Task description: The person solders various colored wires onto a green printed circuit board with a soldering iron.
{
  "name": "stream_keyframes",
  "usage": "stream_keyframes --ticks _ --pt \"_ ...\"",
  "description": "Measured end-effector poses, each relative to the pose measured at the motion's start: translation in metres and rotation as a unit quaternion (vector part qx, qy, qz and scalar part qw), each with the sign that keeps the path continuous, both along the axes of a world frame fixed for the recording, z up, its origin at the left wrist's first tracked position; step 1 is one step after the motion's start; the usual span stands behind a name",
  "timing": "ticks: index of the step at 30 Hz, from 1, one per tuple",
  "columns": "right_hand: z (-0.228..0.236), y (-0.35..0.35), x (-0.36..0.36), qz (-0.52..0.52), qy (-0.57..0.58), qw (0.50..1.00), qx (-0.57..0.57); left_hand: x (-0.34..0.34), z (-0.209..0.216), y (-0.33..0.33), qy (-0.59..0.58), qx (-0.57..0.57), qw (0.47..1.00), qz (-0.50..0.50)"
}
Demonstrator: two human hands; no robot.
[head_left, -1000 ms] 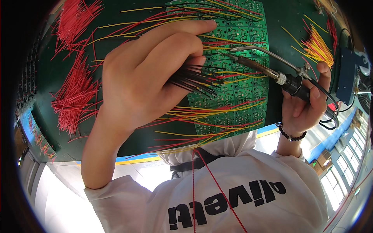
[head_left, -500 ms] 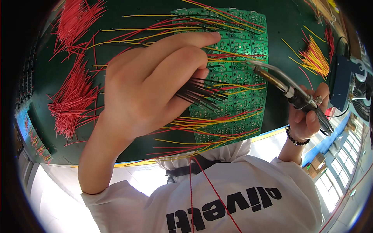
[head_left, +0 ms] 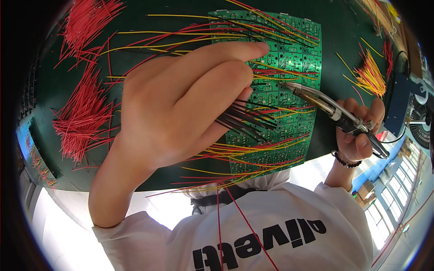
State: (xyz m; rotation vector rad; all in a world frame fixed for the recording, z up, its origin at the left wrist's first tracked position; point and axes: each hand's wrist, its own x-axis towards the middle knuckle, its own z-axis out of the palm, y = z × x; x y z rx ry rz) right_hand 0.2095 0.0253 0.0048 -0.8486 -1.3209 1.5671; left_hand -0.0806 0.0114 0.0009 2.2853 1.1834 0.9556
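Note:
A green circuit board panel (head_left: 294, 58) lies on the dark green work surface, with red, yellow and black wires stretched across it in rows. My left hand (head_left: 181, 104) is over the board's left side, closed around a bundle of black wires (head_left: 253, 119) whose ends fan out to the right. Its index finger reaches to the board; the fingertips underneath are hidden. In my right hand (head_left: 355, 131), beyond the board's right edge, is a soldering iron (head_left: 318, 103) with a thin metal tube along it. The iron's tip is at the middle of the board, near the wires' ends.
Two heaps of red wires (head_left: 83, 126) lie at the left. A pile of yellow and red wires (head_left: 371, 76) sits at the right, near a dark blue box (head_left: 398, 101) and a fan (head_left: 422, 118). The table's front edge runs close to my body.
The board and my left hand with the black wires have shifted slightly right. The soldering iron's tip has moved a little left and nearer to me on the board.

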Motion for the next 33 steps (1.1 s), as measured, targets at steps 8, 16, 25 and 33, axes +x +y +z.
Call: stream_keyframes --ticks 8,16,25,33 --pt "0.0010 -0.0012 -0.0056 0.006 0.006 1.000 -0.001 -0.0015 -0.0024 0.0007 0.002 0.010 1.000 -0.004" --pt "0.0012 0.0008 -0.0069 0.017 -0.012 1.000 0.009 -0.0010 -0.0010 0.0007 -0.001 0.001 1.000 -0.004" --pt "-0.0060 0.0006 0.0012 0.029 0.040 0.999 0.021 -0.0016 -0.0023 0.0014 -0.010 0.010 1.000 -0.014" --pt "-0.0040 -0.0008 0.0001 0.016 0.046 0.999 0.003 -0.0017 -0.0038 0.0018 -0.011 0.017 1.000 -0.013"
